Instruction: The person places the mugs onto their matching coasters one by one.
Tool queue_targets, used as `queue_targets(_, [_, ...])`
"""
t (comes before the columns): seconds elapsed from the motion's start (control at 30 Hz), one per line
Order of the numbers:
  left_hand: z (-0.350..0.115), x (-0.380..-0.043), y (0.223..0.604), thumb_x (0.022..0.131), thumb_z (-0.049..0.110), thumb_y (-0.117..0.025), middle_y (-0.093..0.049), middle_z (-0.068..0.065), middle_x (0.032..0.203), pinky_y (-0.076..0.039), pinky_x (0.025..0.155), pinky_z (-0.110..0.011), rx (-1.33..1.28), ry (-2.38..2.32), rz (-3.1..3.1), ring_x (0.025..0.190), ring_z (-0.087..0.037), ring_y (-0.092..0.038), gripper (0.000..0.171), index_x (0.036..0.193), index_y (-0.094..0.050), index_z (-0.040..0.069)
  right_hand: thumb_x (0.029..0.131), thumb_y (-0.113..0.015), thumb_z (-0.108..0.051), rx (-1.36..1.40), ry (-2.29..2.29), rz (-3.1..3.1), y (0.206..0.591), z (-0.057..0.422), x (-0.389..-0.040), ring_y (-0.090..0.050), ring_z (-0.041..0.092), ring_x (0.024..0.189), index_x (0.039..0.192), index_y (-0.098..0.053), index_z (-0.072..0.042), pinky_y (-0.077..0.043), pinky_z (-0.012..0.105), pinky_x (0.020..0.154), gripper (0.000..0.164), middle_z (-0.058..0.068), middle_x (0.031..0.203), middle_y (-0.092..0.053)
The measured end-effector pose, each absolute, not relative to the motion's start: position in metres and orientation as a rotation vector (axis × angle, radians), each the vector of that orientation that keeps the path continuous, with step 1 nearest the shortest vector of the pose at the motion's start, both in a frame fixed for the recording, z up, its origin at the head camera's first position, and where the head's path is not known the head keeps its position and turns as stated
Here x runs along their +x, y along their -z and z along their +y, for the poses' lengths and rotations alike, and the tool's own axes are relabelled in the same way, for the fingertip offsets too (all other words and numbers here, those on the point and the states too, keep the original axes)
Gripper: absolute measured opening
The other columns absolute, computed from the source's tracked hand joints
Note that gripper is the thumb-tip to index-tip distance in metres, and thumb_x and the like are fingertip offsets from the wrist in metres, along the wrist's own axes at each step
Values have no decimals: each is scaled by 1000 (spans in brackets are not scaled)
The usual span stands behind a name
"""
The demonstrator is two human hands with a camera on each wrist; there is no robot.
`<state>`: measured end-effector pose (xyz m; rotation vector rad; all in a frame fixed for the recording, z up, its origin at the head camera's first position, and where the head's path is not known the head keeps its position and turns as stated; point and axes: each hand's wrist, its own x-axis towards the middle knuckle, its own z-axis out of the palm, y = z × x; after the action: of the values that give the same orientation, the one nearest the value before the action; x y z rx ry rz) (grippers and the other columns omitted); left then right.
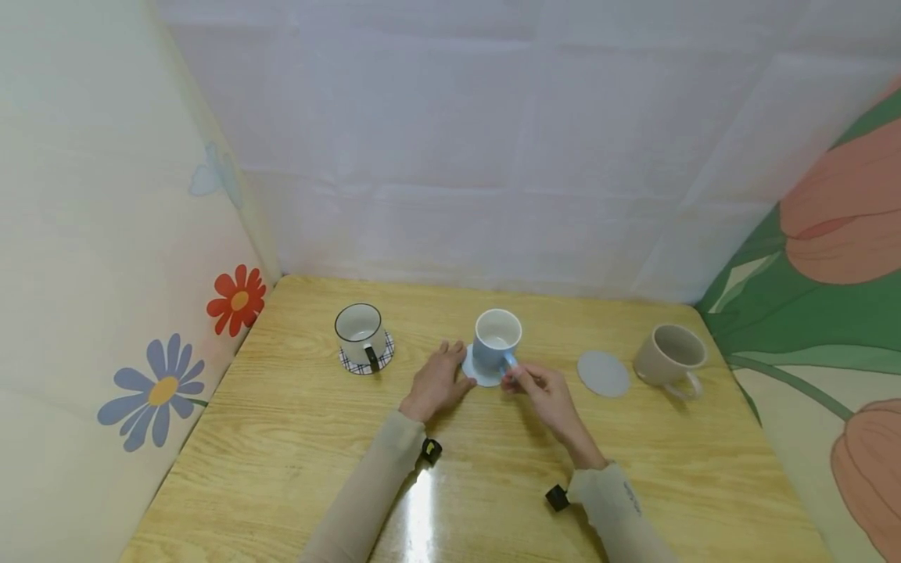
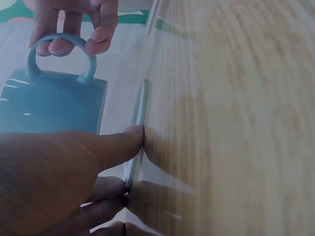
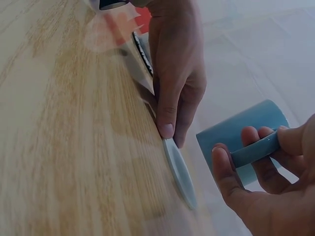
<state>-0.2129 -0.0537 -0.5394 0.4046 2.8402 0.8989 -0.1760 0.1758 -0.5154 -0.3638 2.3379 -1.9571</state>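
Observation:
Near the middle of the table, my right hand (image 1: 547, 393) holds a light blue mug (image 1: 489, 352) by its handle (image 3: 257, 149), fingers curled through the loop. The mug is upright, and both wrist views show a gap between its base and the light blue round coaster (image 1: 486, 381) below. My left hand (image 1: 438, 381) grips the left side of that coaster, thumb at the near edge and fingers round the far side. In the left wrist view the coaster (image 2: 142, 101) shows edge-on, low against the wood.
To the left, a white mug (image 1: 357, 336) with a dark rim and black handle stands on a checked coaster (image 1: 385, 356). On the right lies a grey round coaster (image 1: 603, 374), with a beige mug (image 1: 658, 363) beside it. White cloth (image 1: 450, 156) hangs behind the wooden table (image 1: 281, 438).

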Motion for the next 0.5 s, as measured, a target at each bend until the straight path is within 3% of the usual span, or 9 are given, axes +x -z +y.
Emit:
queue_targets(0.33, [-54, -211, 536, 98, 32, -78, -40, -14, 169, -40, 117, -73, 416, -917, 2841, 160, -44, -31, 68, 158, -52, 12, 112, -53, -8, -391, 1971, 2329, 517, 173, -174, -76, 43, 97, 113, -70, 18, -65, 51, 92, 31, 37, 109, -73])
queue_targets(0.5, [-54, -211, 536, 98, 34, -78, -40, -14, 170, -40, 116, -73, 414, -907, 2841, 160, -43, -31, 69, 158, -52, 13, 112, -53, -6, -394, 1973, 2341, 518, 172, -175, -78, 36, 94, 112, -70, 18, -66, 47, 89, 29, 37, 107, -73])
